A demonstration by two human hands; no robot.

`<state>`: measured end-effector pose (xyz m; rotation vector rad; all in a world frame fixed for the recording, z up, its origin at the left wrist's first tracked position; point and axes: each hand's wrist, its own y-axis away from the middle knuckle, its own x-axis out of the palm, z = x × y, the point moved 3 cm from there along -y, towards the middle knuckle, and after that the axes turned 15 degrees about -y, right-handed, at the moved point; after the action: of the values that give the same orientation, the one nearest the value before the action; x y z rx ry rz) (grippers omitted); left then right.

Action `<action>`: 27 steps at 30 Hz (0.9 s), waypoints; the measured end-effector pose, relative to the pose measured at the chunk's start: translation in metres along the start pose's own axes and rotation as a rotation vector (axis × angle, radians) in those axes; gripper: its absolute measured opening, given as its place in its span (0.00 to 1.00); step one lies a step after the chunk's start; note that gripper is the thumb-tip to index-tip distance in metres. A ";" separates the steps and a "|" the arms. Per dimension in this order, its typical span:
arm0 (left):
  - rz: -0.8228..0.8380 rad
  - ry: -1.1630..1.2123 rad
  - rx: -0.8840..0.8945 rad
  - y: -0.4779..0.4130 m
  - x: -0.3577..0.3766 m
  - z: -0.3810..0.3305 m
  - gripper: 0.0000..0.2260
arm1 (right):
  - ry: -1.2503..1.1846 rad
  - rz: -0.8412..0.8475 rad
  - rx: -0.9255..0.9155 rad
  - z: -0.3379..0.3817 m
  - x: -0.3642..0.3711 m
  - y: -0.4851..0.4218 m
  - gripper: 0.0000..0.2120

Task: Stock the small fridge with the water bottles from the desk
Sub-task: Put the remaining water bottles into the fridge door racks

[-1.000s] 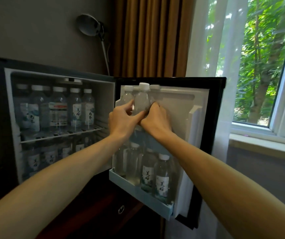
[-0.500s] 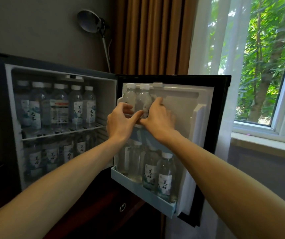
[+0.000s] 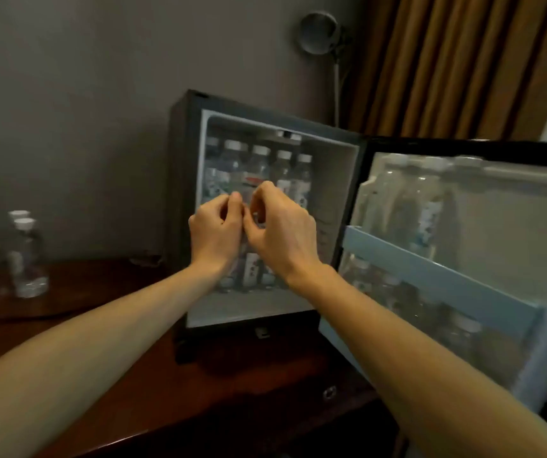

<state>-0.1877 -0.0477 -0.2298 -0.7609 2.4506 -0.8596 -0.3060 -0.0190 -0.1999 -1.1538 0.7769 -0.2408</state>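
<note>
1. Both hands are up in front of the open small fridge (image 3: 182, 193), side by side and almost touching at the fingertips.
2. Left hand (image 3: 215, 233): fingers (image 3: 232, 201) curled in toward the palm, nothing in them that I can see.
3. Right hand (image 3: 283, 236): fingers (image 3: 265, 190) loosely bent with a gap to the thumb and nothing held. The frame is soft here, so I cannot make out finer detail.
4. Two water bottles (image 3: 25, 259) with white caps stand upright on the bench (image 3: 232, 391) at far left, one close behind the other, well apart from the hands.
5. Fridge interior: a row of capped bottles (image 3: 258, 166) stands upright on the upper shelf, directly behind the hands. More bottles sit on the lower level, partly hidden by the wrists.
6. The door (image 3: 513, 226) is swung open to the right. Its upper rack holds upright bottles (image 3: 427, 206) behind a pale blue rail (image 3: 447, 279). Its lower rack holds more bottles (image 3: 463, 332), which are blurred.
7. The fridge stands on the dark wooden bench against a grey wall.
8. Surroundings: a round lamp head (image 3: 318, 33) on a thin stem sits above the fridge, with brown curtains (image 3: 447, 61) to its right.
</note>
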 end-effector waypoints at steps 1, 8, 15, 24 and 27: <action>-0.038 -0.042 -0.013 -0.005 -0.018 0.015 0.20 | -0.071 0.016 0.001 0.011 0.021 -0.002 0.10; -0.133 -0.214 -0.165 -0.035 -0.136 0.124 0.15 | -0.452 0.211 0.149 0.067 0.165 0.009 0.08; -0.021 -0.392 -0.480 -0.031 -0.218 0.254 0.06 | -0.525 0.482 0.351 0.096 0.306 0.024 0.16; -0.023 -0.476 -0.615 -0.057 -0.248 0.382 0.14 | -0.587 0.580 0.532 0.096 0.460 0.023 0.32; 0.016 -0.447 -0.642 -0.068 -0.239 0.404 0.23 | -0.607 0.549 0.590 0.093 0.497 0.022 0.36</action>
<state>0.2402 -0.1181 -0.4225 -1.0100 2.2975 0.1353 0.1090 -0.2141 -0.4141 -0.3810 0.4055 0.3186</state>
